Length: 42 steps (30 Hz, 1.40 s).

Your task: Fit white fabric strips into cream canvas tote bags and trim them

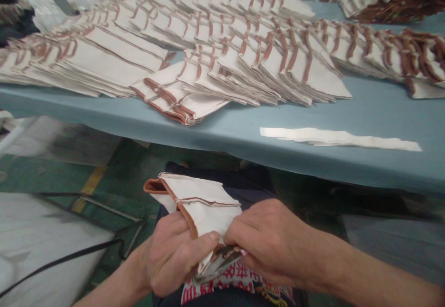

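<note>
A white sewn fabric piece (212, 216) with brown edging is held over my lap. It looks like a folded pouch, with a raised seam across it and a brown-lined fold at its far left. My left hand (181, 251) is closed on its left side, thumb pressed on top and fingers partly hidden under the brown edge. Closed against the piece's right, near edge is my right hand (267, 235), its fingertips mostly hidden. Between the hands a greyish shiny strip (222, 265) shows; I cannot make out what it is.
Ahead stands a blue-covered table (222, 135). Overlapping rows of similar white pieces (271, 61) with brown edges lie on it, with white strips (340, 138) near its front edge. A brown and white heap (392, 1) sits far right. A white-covered surface (45, 242) is at my left.
</note>
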Each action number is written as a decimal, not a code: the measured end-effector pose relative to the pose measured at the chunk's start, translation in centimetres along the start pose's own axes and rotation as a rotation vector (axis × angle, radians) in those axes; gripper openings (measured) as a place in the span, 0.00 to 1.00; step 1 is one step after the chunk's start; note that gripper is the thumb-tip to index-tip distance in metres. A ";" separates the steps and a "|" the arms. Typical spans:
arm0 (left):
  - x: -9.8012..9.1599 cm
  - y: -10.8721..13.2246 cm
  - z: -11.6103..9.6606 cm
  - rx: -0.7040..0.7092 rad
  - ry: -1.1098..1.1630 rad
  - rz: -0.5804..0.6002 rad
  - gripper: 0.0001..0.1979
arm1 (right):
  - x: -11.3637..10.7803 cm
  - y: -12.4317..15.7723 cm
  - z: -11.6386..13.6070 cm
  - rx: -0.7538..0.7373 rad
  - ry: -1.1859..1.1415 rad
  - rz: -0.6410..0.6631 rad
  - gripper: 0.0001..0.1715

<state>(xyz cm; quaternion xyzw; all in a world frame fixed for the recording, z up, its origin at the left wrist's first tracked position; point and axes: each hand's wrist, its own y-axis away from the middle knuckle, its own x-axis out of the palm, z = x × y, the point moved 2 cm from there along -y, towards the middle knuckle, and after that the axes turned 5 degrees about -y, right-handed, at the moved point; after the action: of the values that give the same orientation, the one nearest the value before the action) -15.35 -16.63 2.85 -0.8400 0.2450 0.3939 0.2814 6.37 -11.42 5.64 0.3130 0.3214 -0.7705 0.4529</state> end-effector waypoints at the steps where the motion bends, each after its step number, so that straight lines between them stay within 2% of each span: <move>1: 0.0 0.1 0.0 0.003 0.011 0.003 0.14 | 0.0 0.0 -0.1 0.023 -0.054 0.066 0.11; 4: 0.0 -0.1 -0.1 0.038 0.035 -0.053 0.12 | -0.4 -0.1 0.0 0.077 -0.126 0.202 0.07; 7: -0.2 -0.5 -0.4 0.129 0.043 -0.151 0.12 | -0.7 -0.3 0.0 0.105 -0.136 0.246 0.08; 9: -0.2 -0.7 -0.4 0.151 0.046 -0.169 0.13 | -0.6 -0.3 0.0 0.122 -0.154 0.266 0.09; 17: -0.6 -1.2 -0.7 0.161 0.060 -0.203 0.21 | -0.9 0.0 0.1 0.236 -0.378 0.276 0.11; 21: -0.6 -1.1 -0.7 0.139 0.022 -0.177 0.20 | -1.1 -0.3 0.1 0.287 -0.514 0.277 0.14; 25: -0.8 -1.2 -1.0 0.140 -0.037 -0.202 0.16 | -1.4 -0.4 0.0 0.289 -0.555 0.298 0.16; 30: -1.2 -2.1 -1.3 0.167 -0.048 -0.244 0.08 | -1.3 -0.3 -0.3 0.264 -0.523 0.310 0.16; 34: -1.6 -2.8 -1.4 0.160 -0.023 -0.225 0.09 | -1.1 -0.4 -0.4 0.168 -0.395 0.287 0.14; 38: -1.5 -2.9 -1.5 0.171 0.016 -0.209 0.09 | -0.8 -0.4 -0.5 0.097 -0.198 0.350 0.11; 42: -1.0 -2.6 -1.5 0.197 0.032 -0.189 0.06 | -0.5 -0.2 -0.4 0.057 -0.110 0.384 0.10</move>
<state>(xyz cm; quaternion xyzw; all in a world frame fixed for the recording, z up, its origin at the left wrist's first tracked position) -13.47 -15.51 5.15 -0.8340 0.2067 0.3261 0.3942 6.42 -10.77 5.84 0.3389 0.2087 -0.6948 0.5991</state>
